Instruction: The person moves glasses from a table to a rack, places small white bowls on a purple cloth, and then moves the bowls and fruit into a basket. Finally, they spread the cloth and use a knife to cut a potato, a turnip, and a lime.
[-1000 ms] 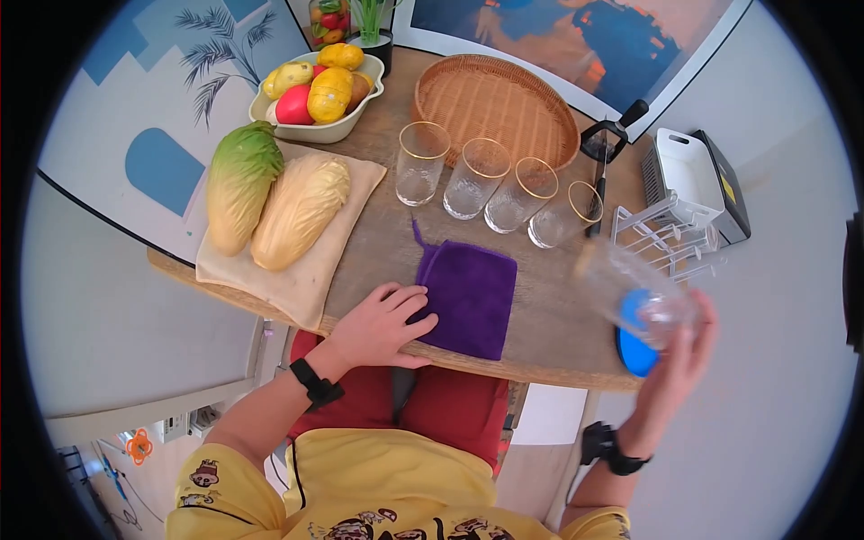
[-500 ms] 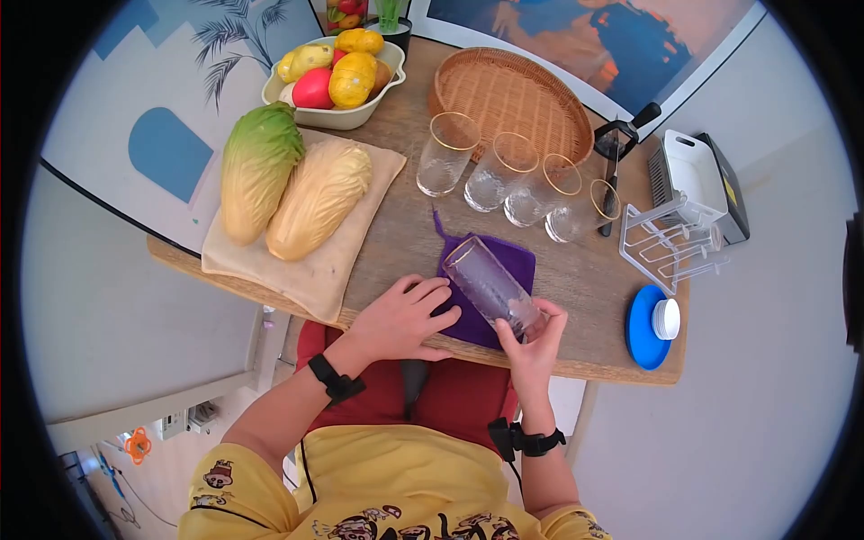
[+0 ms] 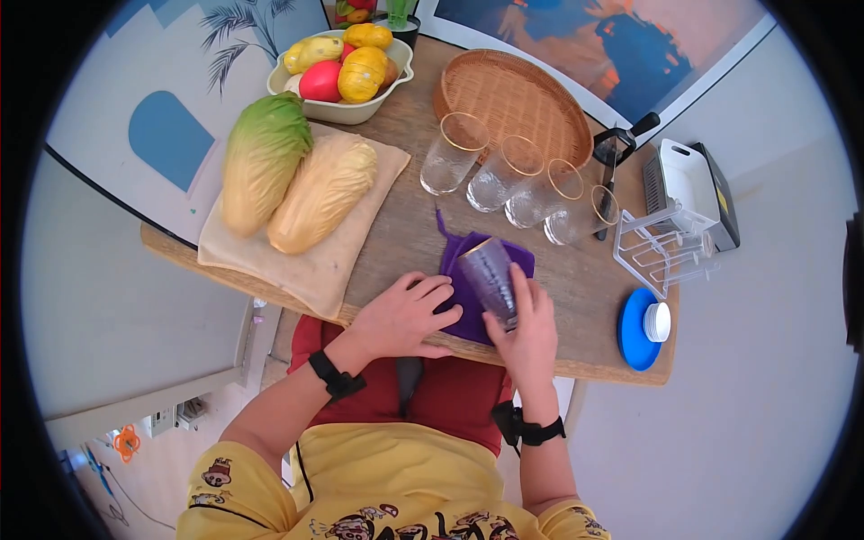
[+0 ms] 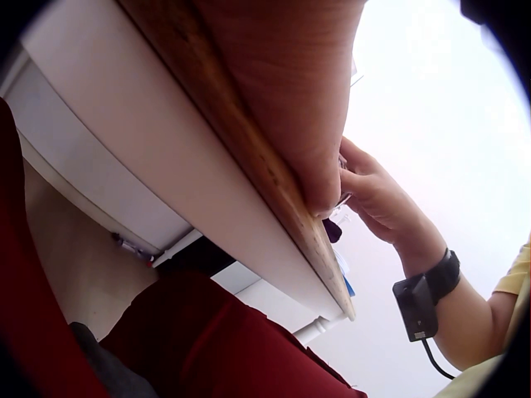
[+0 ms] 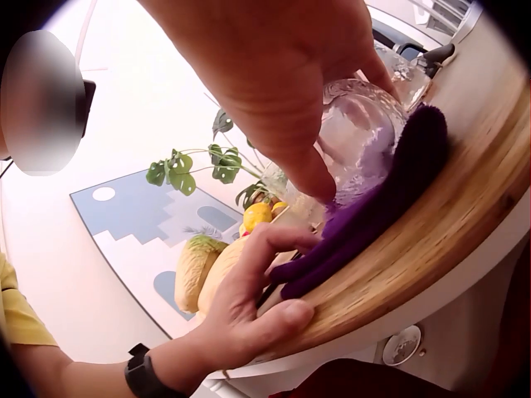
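A gold-rimmed clear glass (image 3: 489,277) lies tilted over a folded purple cloth (image 3: 468,326) near the table's front edge. My right hand (image 3: 529,337) grips the glass by its lower part, thumb on one side and fingers on the other; the right wrist view shows the glass (image 5: 358,137) against the cloth (image 5: 377,207). My left hand (image 3: 400,317) rests at the cloth's left edge, fingers loosely bent and spread, its fingertips touching the cloth. In the left wrist view the left hand (image 4: 290,91) lies over the wooden table edge.
Four gold-rimmed glasses (image 3: 450,162) stand in a row behind the cloth, before a wicker tray (image 3: 517,99). Left are two cabbages (image 3: 261,171) on a beige cushion (image 3: 270,261) and a fruit bowl (image 3: 346,112). Right are a white rack (image 3: 643,256) and a blue plate (image 3: 634,337).
My right hand has brought the glass from the right side of the table to the cloth, then turned it slightly and lowered it. The left hand has stayed at the cloth's edge.
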A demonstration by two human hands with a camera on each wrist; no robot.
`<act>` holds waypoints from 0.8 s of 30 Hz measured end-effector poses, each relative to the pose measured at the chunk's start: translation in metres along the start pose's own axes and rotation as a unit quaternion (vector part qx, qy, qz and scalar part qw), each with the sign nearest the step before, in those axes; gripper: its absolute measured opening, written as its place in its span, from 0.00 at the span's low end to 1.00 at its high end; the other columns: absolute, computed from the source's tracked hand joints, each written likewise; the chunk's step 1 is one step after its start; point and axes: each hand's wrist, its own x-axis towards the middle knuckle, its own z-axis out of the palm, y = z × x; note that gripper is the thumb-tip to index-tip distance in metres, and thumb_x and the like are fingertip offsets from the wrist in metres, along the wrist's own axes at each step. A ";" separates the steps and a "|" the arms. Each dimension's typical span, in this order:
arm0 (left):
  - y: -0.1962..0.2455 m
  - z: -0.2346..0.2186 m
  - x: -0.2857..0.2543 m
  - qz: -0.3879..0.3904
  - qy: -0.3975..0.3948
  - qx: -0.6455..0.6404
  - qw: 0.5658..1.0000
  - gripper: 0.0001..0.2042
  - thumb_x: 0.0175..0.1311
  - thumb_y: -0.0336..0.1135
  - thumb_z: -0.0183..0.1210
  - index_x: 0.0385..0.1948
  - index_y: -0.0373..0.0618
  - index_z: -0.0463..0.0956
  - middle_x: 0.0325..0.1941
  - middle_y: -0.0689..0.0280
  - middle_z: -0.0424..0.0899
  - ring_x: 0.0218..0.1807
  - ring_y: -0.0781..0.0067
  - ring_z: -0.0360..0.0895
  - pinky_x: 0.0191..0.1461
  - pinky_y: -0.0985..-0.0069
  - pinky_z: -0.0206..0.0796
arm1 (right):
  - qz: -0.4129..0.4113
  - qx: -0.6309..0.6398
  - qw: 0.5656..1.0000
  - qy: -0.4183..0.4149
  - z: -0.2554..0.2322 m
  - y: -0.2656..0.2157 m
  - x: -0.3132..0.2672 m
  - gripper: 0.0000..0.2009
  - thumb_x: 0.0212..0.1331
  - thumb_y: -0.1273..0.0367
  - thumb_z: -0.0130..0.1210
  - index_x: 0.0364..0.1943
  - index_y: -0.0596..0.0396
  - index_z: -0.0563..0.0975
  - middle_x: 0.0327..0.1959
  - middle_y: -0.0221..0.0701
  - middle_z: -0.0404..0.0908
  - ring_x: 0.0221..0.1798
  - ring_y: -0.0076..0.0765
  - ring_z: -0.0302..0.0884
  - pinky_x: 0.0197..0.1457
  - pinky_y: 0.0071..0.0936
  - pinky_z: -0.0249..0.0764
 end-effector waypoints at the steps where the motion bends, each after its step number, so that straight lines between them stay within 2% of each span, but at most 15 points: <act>1: 0.000 0.000 -0.001 -0.001 0.000 0.000 1.000 0.29 0.55 0.61 0.65 0.51 0.48 0.77 0.57 0.56 0.76 0.65 0.55 0.71 0.68 0.56 0.62 | 0.017 -0.027 0.999 0.028 0.002 0.008 0.001 0.41 0.47 0.68 0.72 0.71 0.46 0.67 0.58 0.43 0.74 0.56 0.54 0.74 0.59 0.45 0.74; 3: 0.000 -0.001 0.000 0.001 0.001 0.000 1.000 0.29 0.55 0.60 0.66 0.51 0.49 0.76 0.56 0.58 0.75 0.67 0.57 0.69 0.68 0.58 0.62 | 0.051 -0.055 0.995 0.061 0.003 0.021 0.004 0.40 0.50 0.67 0.70 0.71 0.47 0.67 0.58 0.44 0.74 0.56 0.55 0.74 0.58 0.45 0.75; 7: 0.001 -0.001 0.002 -0.001 -0.002 0.004 1.000 0.29 0.55 0.60 0.66 0.50 0.49 0.76 0.56 0.58 0.75 0.67 0.57 0.69 0.68 0.58 0.62 | 0.045 -0.062 0.995 0.066 0.005 0.014 0.005 0.39 0.49 0.67 0.70 0.70 0.49 0.67 0.56 0.46 0.74 0.55 0.56 0.73 0.58 0.45 0.74; 10: 0.001 0.000 0.001 0.000 0.000 0.007 1.000 0.29 0.55 0.62 0.65 0.50 0.50 0.78 0.56 0.57 0.76 0.65 0.55 0.71 0.68 0.56 0.62 | 0.013 -0.058 0.997 0.048 0.008 -0.006 -0.001 0.39 0.49 0.67 0.71 0.70 0.52 0.67 0.55 0.47 0.74 0.54 0.56 0.73 0.57 0.45 0.74; 12: 0.000 0.000 0.000 -0.005 -0.002 0.010 1.000 0.29 0.54 0.62 0.66 0.50 0.50 0.78 0.55 0.57 0.76 0.65 0.55 0.71 0.67 0.56 0.62 | -0.016 -0.006 1.000 0.016 0.012 -0.023 -0.006 0.40 0.48 0.68 0.71 0.69 0.53 0.67 0.54 0.47 0.73 0.53 0.55 0.73 0.57 0.45 0.74; 14: 0.000 -0.001 0.000 -0.005 -0.006 0.008 1.000 0.29 0.54 0.62 0.66 0.50 0.50 0.78 0.55 0.57 0.76 0.65 0.55 0.71 0.67 0.56 0.63 | -0.016 0.004 1.000 0.024 0.012 -0.017 -0.005 0.40 0.47 0.67 0.71 0.70 0.52 0.67 0.55 0.45 0.73 0.54 0.55 0.74 0.57 0.45 0.75; 17: 0.000 -0.001 0.000 -0.002 -0.003 0.005 1.000 0.29 0.54 0.62 0.66 0.49 0.49 0.78 0.54 0.58 0.76 0.65 0.55 0.71 0.67 0.57 0.63 | 0.047 -0.013 0.998 0.025 0.008 -0.005 0.000 0.42 0.48 0.65 0.70 0.72 0.50 0.65 0.58 0.42 0.74 0.58 0.53 0.76 0.59 0.45 0.76; 20: 0.000 -0.001 0.001 0.001 0.002 0.005 1.000 0.29 0.54 0.62 0.66 0.49 0.49 0.78 0.53 0.58 0.76 0.65 0.56 0.71 0.67 0.57 0.63 | 0.049 -0.036 0.998 0.019 0.006 0.014 0.003 0.42 0.49 0.65 0.70 0.73 0.50 0.64 0.60 0.44 0.74 0.59 0.54 0.75 0.60 0.46 0.75; 21: 0.000 -0.001 0.001 0.003 0.000 0.004 1.000 0.29 0.54 0.62 0.66 0.48 0.49 0.78 0.53 0.58 0.76 0.65 0.56 0.71 0.67 0.57 0.63 | 0.021 -0.062 0.997 0.040 0.005 0.016 0.003 0.42 0.50 0.66 0.69 0.73 0.50 0.64 0.63 0.45 0.73 0.60 0.55 0.74 0.62 0.47 0.73; 24: 0.000 -0.001 0.001 0.002 0.001 0.006 1.000 0.28 0.54 0.62 0.66 0.48 0.49 0.79 0.53 0.58 0.76 0.64 0.55 0.71 0.67 0.57 0.63 | 0.005 -0.063 0.996 0.059 0.000 0.006 0.007 0.42 0.49 0.67 0.70 0.73 0.49 0.64 0.64 0.46 0.72 0.62 0.56 0.73 0.62 0.47 0.72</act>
